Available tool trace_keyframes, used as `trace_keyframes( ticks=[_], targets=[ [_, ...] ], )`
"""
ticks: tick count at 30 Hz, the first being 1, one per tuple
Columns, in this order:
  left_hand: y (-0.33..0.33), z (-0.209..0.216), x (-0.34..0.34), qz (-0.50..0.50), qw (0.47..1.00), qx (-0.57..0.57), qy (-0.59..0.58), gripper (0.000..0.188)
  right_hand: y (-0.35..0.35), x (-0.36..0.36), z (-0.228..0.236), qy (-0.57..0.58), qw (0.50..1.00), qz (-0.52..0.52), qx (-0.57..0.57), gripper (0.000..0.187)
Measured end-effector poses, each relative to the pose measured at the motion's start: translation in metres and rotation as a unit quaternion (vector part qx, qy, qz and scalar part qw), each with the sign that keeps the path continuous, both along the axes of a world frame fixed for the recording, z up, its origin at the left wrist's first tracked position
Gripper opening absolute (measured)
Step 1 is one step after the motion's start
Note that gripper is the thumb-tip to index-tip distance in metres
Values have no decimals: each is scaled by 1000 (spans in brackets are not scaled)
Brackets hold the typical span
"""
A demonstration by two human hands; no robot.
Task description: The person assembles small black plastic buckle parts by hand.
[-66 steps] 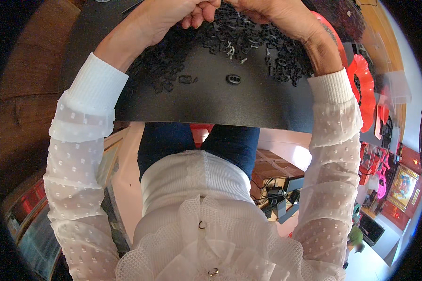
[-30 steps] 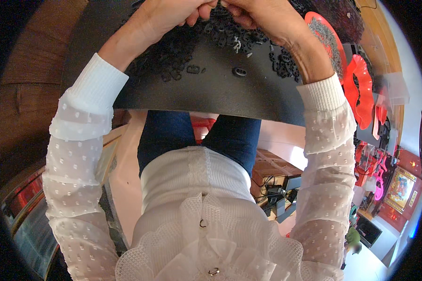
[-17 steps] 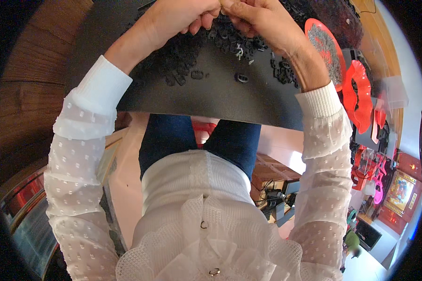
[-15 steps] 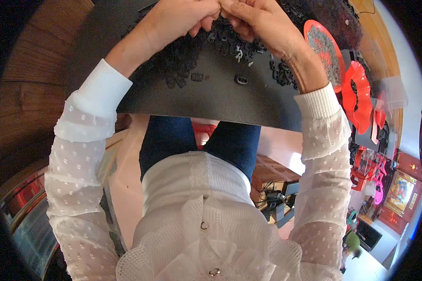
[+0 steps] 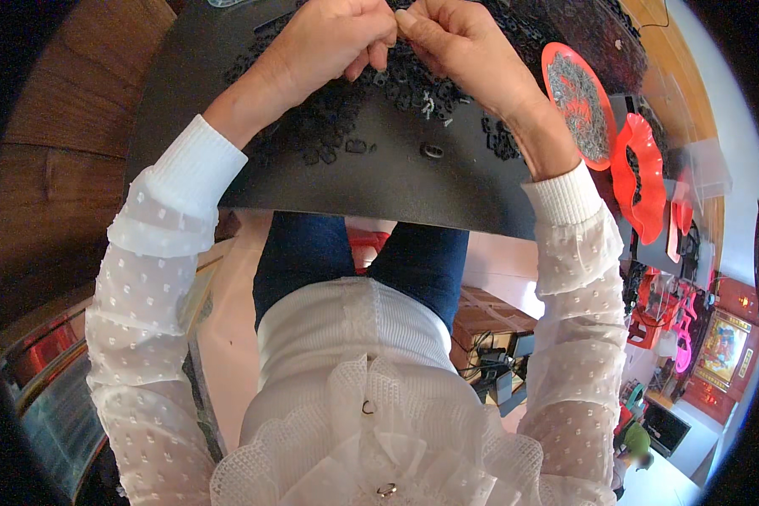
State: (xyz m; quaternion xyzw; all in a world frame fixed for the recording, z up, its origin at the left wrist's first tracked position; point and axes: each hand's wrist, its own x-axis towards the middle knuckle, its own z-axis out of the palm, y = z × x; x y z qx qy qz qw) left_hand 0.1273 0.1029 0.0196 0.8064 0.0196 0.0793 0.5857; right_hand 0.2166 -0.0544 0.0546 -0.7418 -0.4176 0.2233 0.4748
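Observation:
My left hand (image 5: 333, 40) and my right hand (image 5: 472, 52) meet at the top middle, thumb and finger pinched and fingertips nearly touching. Whatever is between the fingertips is too small or hidden to make out. Beneath both hands, many small black oval plastic pieces (image 5: 333, 118) lie spread over a dark table (image 5: 270, 190). Nearer to me, one black oval piece (image 5: 431, 151) lies apart from the pile. A few tiny whitish bits (image 5: 428, 106) rest among the pieces below my right hand.
Right of my right wrist stands a red plate (image 5: 553, 63) heaped with small grey pieces. Beside it is a wavy red dish (image 5: 647, 185) holding black pieces. A clear plastic object (image 5: 225, 2) shows at the top left. A person in green (image 5: 635, 440) is far off at lower right.
Both hands have shifted slightly, still pinched together at the top. The view has moved a little, and the clear plastic object now shows at the top left.

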Motion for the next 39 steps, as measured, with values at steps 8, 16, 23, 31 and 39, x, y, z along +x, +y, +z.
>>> trace_keyframes(
  ticks=[8,16,23,31,39],
  targets=[
    [-8,21,-6,-8,987,-146,69,18,-6,-6,2,-94,995,4,17,17],
    [-9,18,-15,4,996,66,-66,16,-10,-12,-2,-164,985,23,40,14],
    [-8,16,-18,19,896,350,-271,10,-10,-19,8,36,998,-1,-46,15],
    [-14,9,-16,-6,842,366,-396,12,-17,-21,0,31,999,4,-40,16],
    [-24,21,-11,45,920,351,-165,18,-25,-28,14,-77,993,-32,-84,21]
  ],
)
